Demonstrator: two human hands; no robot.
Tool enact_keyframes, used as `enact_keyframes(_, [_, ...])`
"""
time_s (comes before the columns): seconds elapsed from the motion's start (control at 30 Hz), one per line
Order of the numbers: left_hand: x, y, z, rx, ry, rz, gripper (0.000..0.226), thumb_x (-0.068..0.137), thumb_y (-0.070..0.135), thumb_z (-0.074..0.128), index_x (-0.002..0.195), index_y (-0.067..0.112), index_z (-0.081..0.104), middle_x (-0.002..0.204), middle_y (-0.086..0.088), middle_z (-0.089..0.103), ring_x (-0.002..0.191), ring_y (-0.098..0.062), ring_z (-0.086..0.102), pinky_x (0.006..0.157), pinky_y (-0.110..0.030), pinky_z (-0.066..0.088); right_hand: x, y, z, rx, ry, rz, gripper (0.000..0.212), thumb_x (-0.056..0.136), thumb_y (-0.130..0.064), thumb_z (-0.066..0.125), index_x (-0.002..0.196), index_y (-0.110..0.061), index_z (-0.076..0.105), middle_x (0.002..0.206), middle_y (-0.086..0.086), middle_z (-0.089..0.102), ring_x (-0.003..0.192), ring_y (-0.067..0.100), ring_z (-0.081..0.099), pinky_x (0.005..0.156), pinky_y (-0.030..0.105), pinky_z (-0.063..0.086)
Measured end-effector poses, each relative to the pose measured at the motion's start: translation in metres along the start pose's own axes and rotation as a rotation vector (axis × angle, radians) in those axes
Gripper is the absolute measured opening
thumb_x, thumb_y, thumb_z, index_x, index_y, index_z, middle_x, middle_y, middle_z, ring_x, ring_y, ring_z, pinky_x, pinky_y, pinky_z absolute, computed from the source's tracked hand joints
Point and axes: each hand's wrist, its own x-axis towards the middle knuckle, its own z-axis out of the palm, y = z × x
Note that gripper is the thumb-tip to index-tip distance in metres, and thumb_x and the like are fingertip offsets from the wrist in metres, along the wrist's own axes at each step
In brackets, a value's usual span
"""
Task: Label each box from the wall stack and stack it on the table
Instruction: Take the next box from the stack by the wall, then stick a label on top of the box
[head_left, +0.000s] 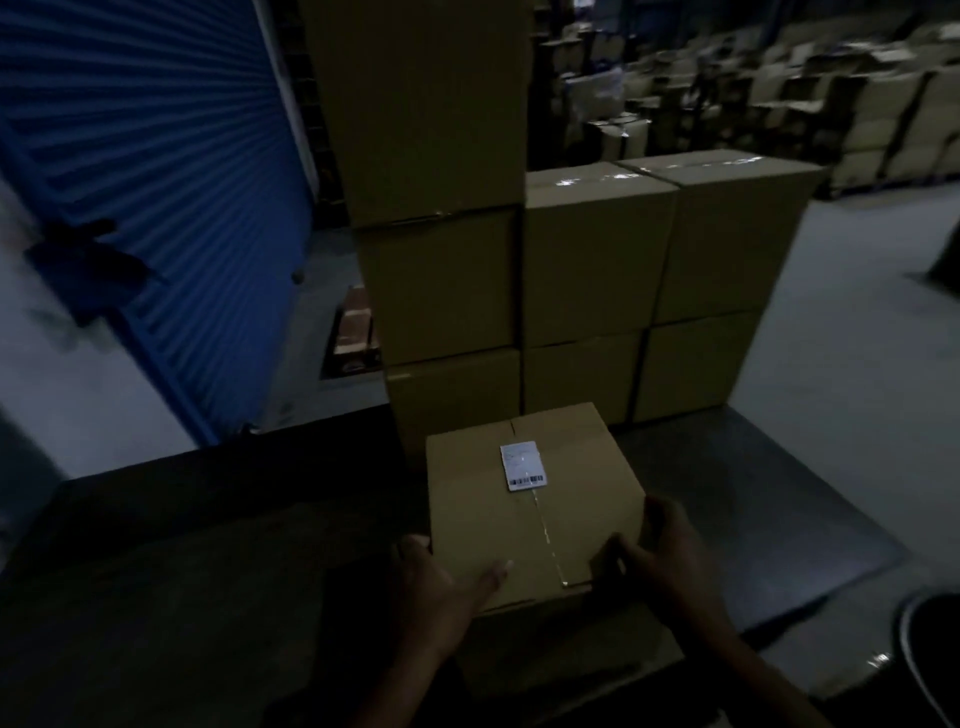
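The labelled box sits directly ahead of both hands, held at its near edge above the dark table, with its taped seam running away from the person toward the stack. The label lies on the top face, on the far half, across the seam. The left hand grips the near-left corner, thumb on the top face and fingers down the side. The right hand grips the near-right corner, fingers curled over the edge. Both hands are equally near the box. The stack of boxes stands just behind it, 3 columns wide, the left column tallest; it probably limits forward travel. Another box appears to lie beneath the held box; the low light prevents confirmation. A blue shutter stands at left.
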Motion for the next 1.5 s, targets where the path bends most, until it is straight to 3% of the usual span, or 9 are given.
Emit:
enact_keyframes(0.23, [-0.013,0.047,0.055,0.013,-0.244,0.106,0.081,0.061,0.077,0.084,0.111,0.029,0.042,0.113,0.009,0.060,0.103,-0.015,0.063,0.091,-0.040,0.056,0.056,0.055,-0.057,-0.186,0.148,0.043,0.055,0.091,-0.047,0.068,0.137,-0.023,0.050,0.124,0.000,0.063,0.096,0.013,0.056,0.077,0.029,0.045])
enact_keyframes(0.4, [0.000,0.072,0.069,0.260,-0.481,0.241,0.060,0.072,0.078,0.077,0.080,0.024,0.051,0.081,0.009,0.062,0.072,-0.006,0.057,0.066,-0.029,0.046,0.091,0.063,-0.077,-0.500,0.361,-0.051,0.028,0.096,-0.044,0.057,0.118,-0.027,0.056,0.111,0.001,0.067,0.093,0.023,0.063,0.084,0.041,0.048])
enact_keyframes(0.5, [0.022,0.094,0.059,0.381,-0.474,0.374,0.056,0.085,0.068,0.074,0.066,0.021,0.050,0.064,0.007,0.054,0.056,-0.005,0.048,0.054,-0.023,0.038,0.101,0.048,-0.064,-0.499,0.356,-0.198,0.027,0.094,-0.031,0.064,0.121,-0.023,0.064,0.121,0.001,0.063,0.107,0.022,0.059,0.088,0.040,0.045])
enact_keyframes(0.57, [0.038,0.112,0.052,0.393,-0.322,0.443,0.054,0.090,0.063,0.072,0.065,0.022,0.046,0.064,0.006,0.050,0.055,-0.004,0.045,0.047,-0.019,0.027,0.105,0.034,-0.044,-0.387,0.253,-0.250,0.026,0.094,-0.030,0.066,0.119,-0.024,0.066,0.122,-0.003,0.062,0.109,0.017,0.056,0.086,0.032,0.045])
enact_keyframes(0.7, [0.073,0.135,0.072,0.268,-0.036,0.636,0.046,0.082,0.070,0.068,0.087,0.027,0.052,0.091,0.008,0.056,0.086,-0.014,0.053,0.068,-0.029,0.042,0.107,0.019,-0.003,-0.403,0.214,-0.275,0.018,0.091,-0.045,0.059,0.103,-0.034,0.067,0.105,-0.013,0.058,0.099,0.011,0.049,0.084,0.035,0.043])
enact_keyframes(0.77, [0.086,0.143,0.098,0.288,-0.065,0.683,0.072,0.071,0.083,0.057,0.117,0.028,0.057,0.119,0.005,0.058,0.112,-0.019,0.053,0.091,-0.039,0.048,0.109,0.018,0.003,-0.445,0.231,-0.262,0.016,0.089,-0.045,0.059,0.100,-0.035,0.066,0.102,-0.014,0.055,0.096,0.011,0.048,0.082,0.036,0.042])
enact_keyframes(0.87, [0.092,0.142,0.129,0.399,-0.127,0.675,0.111,0.070,0.098,0.043,0.153,0.024,0.041,0.155,0.001,0.048,0.142,-0.020,0.045,0.120,-0.045,0.033,0.116,0.023,0.001,-0.454,0.225,-0.237,0.013,0.084,-0.042,0.066,0.096,-0.035,0.068,0.098,-0.014,0.055,0.095,0.011,0.049,0.082,0.034,0.043])
enact_keyframes(1.17, [0.092,0.136,0.134,0.390,0.001,0.728,0.085,0.078,0.090,0.051,0.137,0.030,0.056,0.140,0.006,0.062,0.126,-0.020,0.061,0.101,-0.041,0.044,0.130,0.023,0.008,-0.460,0.214,-0.242,0.020,0.087,-0.042,0.063,0.105,-0.036,0.068,0.101,-0.013,0.056,0.097,0.013,0.050,0.081,0.034,0.037])
enact_keyframes(1.5, [0.100,0.128,0.137,0.360,-0.062,0.686,0.088,0.078,0.090,0.045,0.148,0.036,0.045,0.152,0.010,0.051,0.137,-0.016,0.050,0.111,-0.042,0.040,0.131,0.022,0.003,-0.381,0.158,-0.261,0.019,0.086,-0.039,0.063,0.103,-0.036,0.070,0.099,-0.012,0.055,0.098,0.011,0.049,0.084,0.033,0.034])
